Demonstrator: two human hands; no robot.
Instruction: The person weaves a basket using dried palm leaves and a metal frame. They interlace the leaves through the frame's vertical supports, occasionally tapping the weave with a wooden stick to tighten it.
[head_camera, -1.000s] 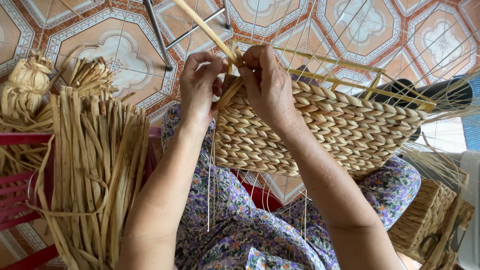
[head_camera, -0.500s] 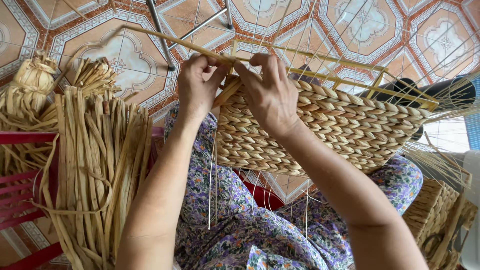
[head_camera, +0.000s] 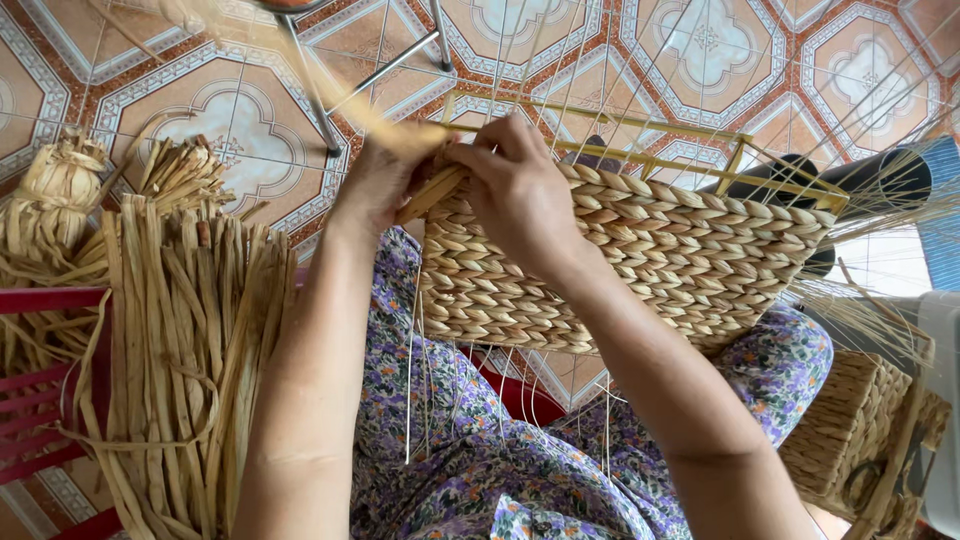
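My left hand (head_camera: 385, 180) is half hidden behind a blurred straw strand (head_camera: 330, 95) that runs up toward eleven o'clock and out of the frame. My right hand (head_camera: 520, 195) covers the basket (head_camera: 640, 260) edge beneath it, so its fingertips can't be seen. At four o'clock a second woven basket (head_camera: 850, 430) is cut off by the edge. The dried straw bundle (head_camera: 180, 350) at eight o'clock runs past the bottom.

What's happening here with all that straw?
A seated person is weaving a basket that rests on their lap. Both hands work at its upper left corner: the left hand pinches a straw strand and the right hand presses on the woven wall beside it. A bundle of straw lies over a red stool on the left, and another woven basket sits at lower right.
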